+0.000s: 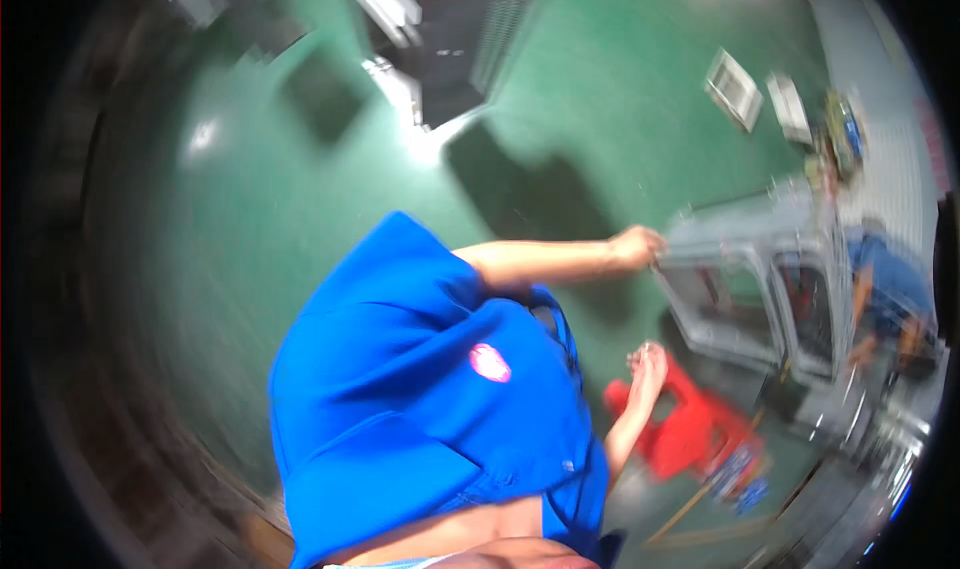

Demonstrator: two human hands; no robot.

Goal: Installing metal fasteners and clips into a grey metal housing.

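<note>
grey frame (760, 269) upright; hand-gripped at edge

The scene is viewed from a head-worn fisheye camera, tilted steeply downward. The blue shirt (420, 389) is seen close; the green floor (600, 99) lies farther off.

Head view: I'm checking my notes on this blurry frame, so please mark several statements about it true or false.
1. The floor is green. True.
2. The left hand is at the edge of a grey frame. True; whether it grips it is too blurred to tell.
3. The person's shirt is yellow. False: it is blue.
4. A red stool-like thing lies beside the right hand. True.
5. The right hand holds a hammer. False: no tool shows in it.
</note>
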